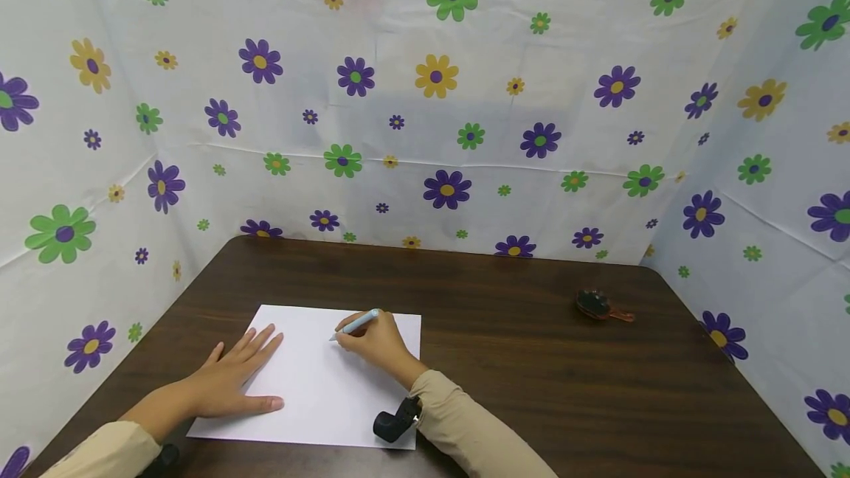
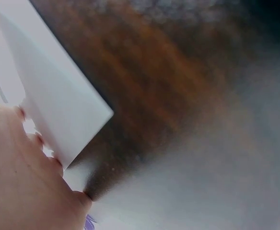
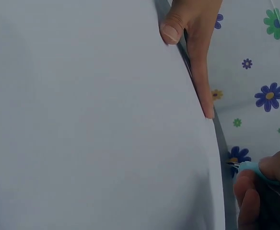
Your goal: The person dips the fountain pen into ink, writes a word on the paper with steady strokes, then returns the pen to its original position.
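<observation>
A blank white sheet of paper [image 1: 312,389] lies on the dark wooden table. My left hand [image 1: 229,382] rests on its left side with fingers spread and straight. Between the thumb and fingers of my right hand [image 1: 381,345] is a light blue pen [image 1: 358,323], its tip at the upper part of the sheet. In the right wrist view the pen [image 3: 248,166] shows its dark point, pinched by the right hand [image 3: 274,177], and the left hand [image 3: 197,43] appears at the paper's edge. The left wrist view shows the left palm [image 2: 25,177] beside a paper corner [image 2: 82,115].
A dark hairbrush [image 1: 594,305] with a brown handle lies at the table's right rear. Flower-patterned white cloth [image 1: 398,109] hangs behind the table [image 1: 518,360] and along both sides. A black wrist camera [image 1: 395,423] sits over the paper's lower right corner.
</observation>
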### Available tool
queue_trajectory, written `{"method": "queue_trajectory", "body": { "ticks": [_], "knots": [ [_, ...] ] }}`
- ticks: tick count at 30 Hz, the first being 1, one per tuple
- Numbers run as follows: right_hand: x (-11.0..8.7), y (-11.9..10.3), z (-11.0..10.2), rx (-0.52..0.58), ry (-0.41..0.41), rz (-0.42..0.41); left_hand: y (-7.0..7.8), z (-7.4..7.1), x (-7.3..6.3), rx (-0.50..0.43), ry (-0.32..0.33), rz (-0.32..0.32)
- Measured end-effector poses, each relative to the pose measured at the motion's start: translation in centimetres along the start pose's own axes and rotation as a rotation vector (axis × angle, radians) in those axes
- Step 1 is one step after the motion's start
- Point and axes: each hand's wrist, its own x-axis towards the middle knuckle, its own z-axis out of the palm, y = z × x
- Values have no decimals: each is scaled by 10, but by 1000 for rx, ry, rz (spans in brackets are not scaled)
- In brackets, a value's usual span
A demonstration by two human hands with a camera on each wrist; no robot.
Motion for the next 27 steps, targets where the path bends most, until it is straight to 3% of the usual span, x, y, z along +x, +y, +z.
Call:
{"method": "queue_trajectory", "body": {
  "ticks": [15, 27],
  "knots": [
    [8, -5, 17, -141, -10, -47, 2, 0, 0, 9, -2, 11],
    [11, -10, 24, -185, -20, -78, 0, -1, -1, 13, -8, 10]
  ]
}}
